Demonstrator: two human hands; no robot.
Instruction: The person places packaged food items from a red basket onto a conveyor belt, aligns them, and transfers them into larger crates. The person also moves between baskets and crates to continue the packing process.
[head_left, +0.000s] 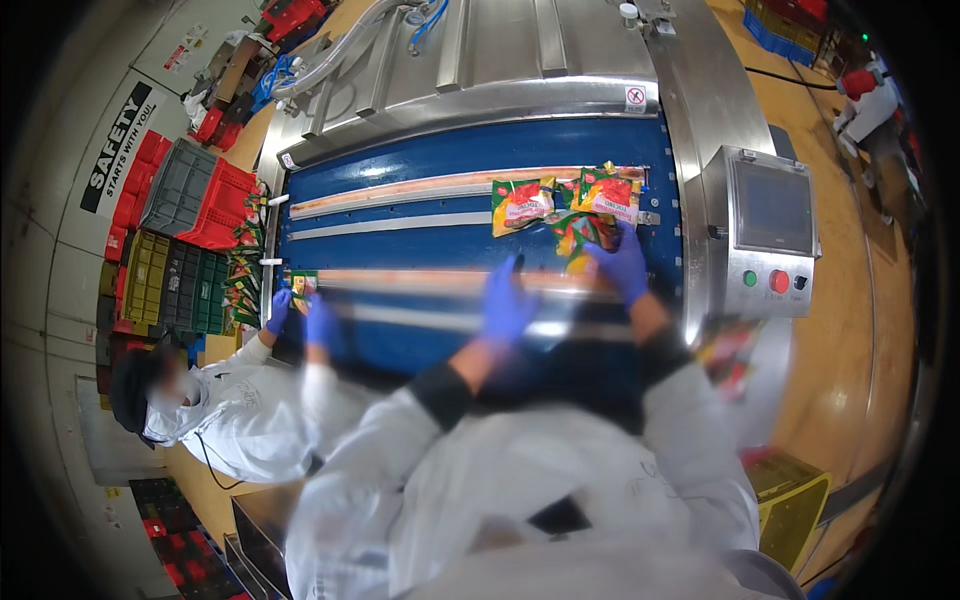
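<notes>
While right fingers (628, 248) hold one pouch (574, 238) | two pouches (522, 202) alongside | contents hidden

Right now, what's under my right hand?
Your right hand overlaps the right side of a green-and-red packet, whose left part shows. Whatever lies directly beneath the hand is covered.

pale panelled wall (72, 250), tan floor (845, 370)

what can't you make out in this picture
All in the head view:
Left hand: fingers smeared by motion blur.
Right hand: whether it grips the near packet or only touches it; the hand covers the contact.
Machine lid: its far end, cut off by the upper edge.
Screen: too small and dim to read.
</notes>
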